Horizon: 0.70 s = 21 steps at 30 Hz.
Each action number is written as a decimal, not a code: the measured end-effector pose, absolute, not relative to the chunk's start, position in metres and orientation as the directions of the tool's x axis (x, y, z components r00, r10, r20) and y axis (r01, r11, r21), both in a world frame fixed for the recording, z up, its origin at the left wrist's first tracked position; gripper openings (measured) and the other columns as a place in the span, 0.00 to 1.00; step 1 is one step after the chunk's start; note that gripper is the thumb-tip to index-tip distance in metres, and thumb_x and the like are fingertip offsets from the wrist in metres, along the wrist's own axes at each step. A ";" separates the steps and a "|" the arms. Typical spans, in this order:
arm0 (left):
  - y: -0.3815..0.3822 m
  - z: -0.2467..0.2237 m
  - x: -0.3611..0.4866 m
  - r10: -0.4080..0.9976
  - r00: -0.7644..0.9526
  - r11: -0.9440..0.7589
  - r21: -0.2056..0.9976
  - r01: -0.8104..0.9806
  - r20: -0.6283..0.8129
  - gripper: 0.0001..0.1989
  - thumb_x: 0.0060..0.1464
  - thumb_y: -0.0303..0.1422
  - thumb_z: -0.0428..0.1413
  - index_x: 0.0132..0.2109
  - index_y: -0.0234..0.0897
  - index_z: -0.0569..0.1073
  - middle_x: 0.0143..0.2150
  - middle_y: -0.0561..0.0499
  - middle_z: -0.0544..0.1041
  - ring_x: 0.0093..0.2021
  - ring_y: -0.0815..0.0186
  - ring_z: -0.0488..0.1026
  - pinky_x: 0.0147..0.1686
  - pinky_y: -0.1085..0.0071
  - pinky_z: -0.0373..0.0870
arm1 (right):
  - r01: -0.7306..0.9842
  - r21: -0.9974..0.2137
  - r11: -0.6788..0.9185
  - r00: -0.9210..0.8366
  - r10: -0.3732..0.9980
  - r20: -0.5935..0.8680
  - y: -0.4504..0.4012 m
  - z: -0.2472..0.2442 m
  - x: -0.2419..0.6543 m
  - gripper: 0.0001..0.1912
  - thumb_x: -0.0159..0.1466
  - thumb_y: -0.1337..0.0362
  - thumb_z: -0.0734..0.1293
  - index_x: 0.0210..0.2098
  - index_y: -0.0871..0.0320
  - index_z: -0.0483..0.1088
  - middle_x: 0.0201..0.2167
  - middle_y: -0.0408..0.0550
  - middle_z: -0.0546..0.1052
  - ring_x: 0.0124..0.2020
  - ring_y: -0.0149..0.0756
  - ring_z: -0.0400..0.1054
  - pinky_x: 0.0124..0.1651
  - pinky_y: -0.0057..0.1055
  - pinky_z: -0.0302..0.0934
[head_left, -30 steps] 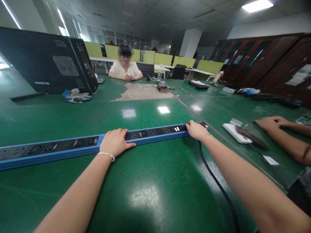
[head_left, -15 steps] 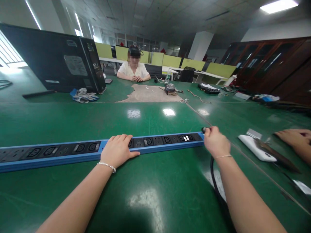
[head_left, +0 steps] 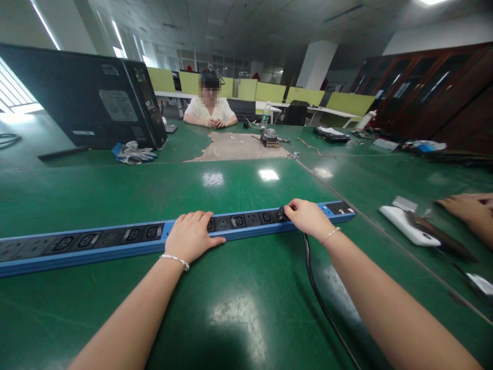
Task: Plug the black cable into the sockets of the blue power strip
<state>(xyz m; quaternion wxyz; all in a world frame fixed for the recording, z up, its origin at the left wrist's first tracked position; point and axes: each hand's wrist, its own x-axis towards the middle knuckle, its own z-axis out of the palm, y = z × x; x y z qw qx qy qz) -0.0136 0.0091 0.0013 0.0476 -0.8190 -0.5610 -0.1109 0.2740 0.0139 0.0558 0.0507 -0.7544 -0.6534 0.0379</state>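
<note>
A long blue power strip (head_left: 234,235) with black sockets lies across the green table, running out of view on the left. My left hand (head_left: 189,234) grips it near the middle, fingers over the far edge and thumb along the near side. Pinched in my right hand (head_left: 308,217) is a black power plug (head_left: 282,213), held at the sockets on the right part of the strip. Whether its pins sit in a socket is hidden. From beneath that hand a black cable (head_left: 316,293) curves down toward the bottom edge.
A black computer case (head_left: 88,103) and gloves (head_left: 133,152) lie at the back left. Across the table sits a person (head_left: 210,110). Another person's hand (head_left: 464,211) rests at the right, beside a white device (head_left: 408,226). A bottle (head_left: 265,114) stands far back.
My right hand has moved left from the strip's right end to the sockets, bringing the plug and cable along. My left hand keeps its place on the strip.
</note>
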 end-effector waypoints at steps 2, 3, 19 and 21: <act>0.009 0.001 -0.014 0.910 0.344 -0.365 0.053 0.930 0.232 0.34 0.44 0.56 0.52 0.52 0.39 0.66 0.47 0.43 0.73 0.48 0.53 0.68 0.47 0.59 0.59 | 0.987 -0.095 -0.130 0.131 0.991 0.006 0.013 0.056 0.269 0.16 0.61 0.57 0.55 0.38 0.57 0.71 0.35 0.52 0.77 0.38 0.40 0.70 0.37 0.28 0.58; 0.009 0.001 -0.014 0.911 0.343 -0.364 0.056 0.930 0.231 0.34 0.44 0.56 0.52 0.52 0.39 0.66 0.47 0.43 0.73 0.48 0.53 0.68 0.47 0.59 0.59 | 0.989 -0.075 -0.125 0.126 0.992 0.001 0.013 0.057 0.266 0.16 0.62 0.57 0.55 0.39 0.58 0.70 0.35 0.53 0.77 0.38 0.40 0.71 0.38 0.29 0.58; 0.000 0.004 -0.054 0.934 0.299 -0.312 0.038 0.949 0.194 0.37 0.47 0.56 0.49 0.58 0.37 0.63 0.55 0.42 0.69 0.54 0.52 0.64 0.52 0.59 0.57 | 0.991 0.006 -0.134 0.134 0.990 -0.052 0.011 0.052 0.256 0.16 0.63 0.58 0.53 0.41 0.58 0.66 0.36 0.56 0.76 0.40 0.44 0.71 0.40 0.34 0.60; -0.008 0.004 -0.075 0.949 0.248 -0.259 0.030 0.966 0.193 0.33 0.50 0.55 0.46 0.58 0.41 0.63 0.56 0.45 0.69 0.54 0.54 0.65 0.52 0.59 0.57 | 0.991 -0.004 -0.134 0.133 0.989 -0.057 0.012 0.051 0.256 0.17 0.63 0.58 0.53 0.42 0.59 0.67 0.36 0.57 0.76 0.40 0.45 0.71 0.40 0.35 0.60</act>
